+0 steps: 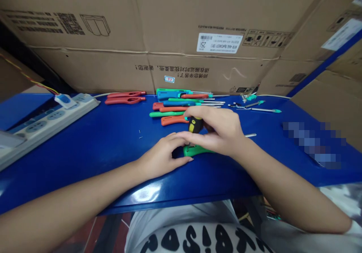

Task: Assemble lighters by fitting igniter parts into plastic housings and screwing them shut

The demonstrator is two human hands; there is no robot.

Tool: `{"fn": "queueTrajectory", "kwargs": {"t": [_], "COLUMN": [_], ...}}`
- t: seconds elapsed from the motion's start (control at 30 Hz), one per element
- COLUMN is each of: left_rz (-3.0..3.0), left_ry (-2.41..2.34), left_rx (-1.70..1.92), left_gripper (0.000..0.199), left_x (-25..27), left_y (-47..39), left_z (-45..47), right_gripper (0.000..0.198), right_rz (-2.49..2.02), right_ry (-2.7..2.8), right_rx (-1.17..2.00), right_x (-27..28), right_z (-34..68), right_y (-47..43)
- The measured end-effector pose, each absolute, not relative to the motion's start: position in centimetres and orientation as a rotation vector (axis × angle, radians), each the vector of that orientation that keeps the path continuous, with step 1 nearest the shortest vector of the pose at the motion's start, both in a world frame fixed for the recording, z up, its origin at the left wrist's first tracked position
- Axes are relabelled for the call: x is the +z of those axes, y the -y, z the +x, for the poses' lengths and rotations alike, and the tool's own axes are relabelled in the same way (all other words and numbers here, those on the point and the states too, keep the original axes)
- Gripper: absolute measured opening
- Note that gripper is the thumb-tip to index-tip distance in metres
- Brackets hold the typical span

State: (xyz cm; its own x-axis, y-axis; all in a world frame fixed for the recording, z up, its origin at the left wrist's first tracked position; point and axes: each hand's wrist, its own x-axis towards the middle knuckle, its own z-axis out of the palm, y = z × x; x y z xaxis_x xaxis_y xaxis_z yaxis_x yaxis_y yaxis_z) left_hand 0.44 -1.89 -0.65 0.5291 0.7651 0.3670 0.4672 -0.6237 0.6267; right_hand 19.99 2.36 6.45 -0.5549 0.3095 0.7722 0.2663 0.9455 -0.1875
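Note:
My right hand (219,130) is closed round a short black and yellow screwdriver (195,124), which stands upright with its tip on a green stick lighter (198,150). That lighter lies flat near the front of the table, and its metal tube (250,135) shows past my right wrist. My left hand (161,155) grips the lighter's handle end between thumb and fingers. Just behind my hands lie several stick lighters in a row, among them an orange one (172,121) and a blue one (181,103). The screwdriver's tip is partly hidden by my fingers.
Two red handle shells (124,100) lie at the back left, near a white power strip (51,121). Tiny screws (140,136) rest left of the lighters. Loose metal tubes with teal ends (266,110) are at the back right. A cardboard box (113,68) walls off the back.

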Motion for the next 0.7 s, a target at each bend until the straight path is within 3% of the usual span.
{"fn": "queueTrajectory", "kwargs": {"t": [0.07, 0.23, 0.37, 0.47, 0.7], "left_rz": [2.313, 2.291, 2.294, 2.302, 2.295], "left_ry": [-1.015, -1.018, -1.011, -1.013, -1.037], "left_rx": [0.859, 0.813, 0.84, 0.838, 0.827], "left_gripper": [0.026, 0.029, 0.029, 0.028, 0.025], "left_x": [-0.6, -0.4, -0.5, -0.5, -0.4], "left_y": [1.9, 2.0, 2.0, 2.0, 2.1], "left_z": [0.4, 0.4, 0.4, 0.4, 0.6], "right_gripper": [0.029, 0.034, 0.022, 0.026, 0.036], "right_rz": [-0.38, -0.367, -0.354, -0.357, -0.301], "right_ry": [2.205, 2.272, 2.197, 2.211, 2.256], "right_rx": [0.072, 0.501, 0.249, 0.2, 0.693], "right_x": [6.5, 7.1, 6.6, 6.6, 7.7], "right_z": [20.0, 20.1, 20.2, 20.3, 20.8], "right_y": [-2.2, -2.2, -2.8, -3.0, -2.8]}}
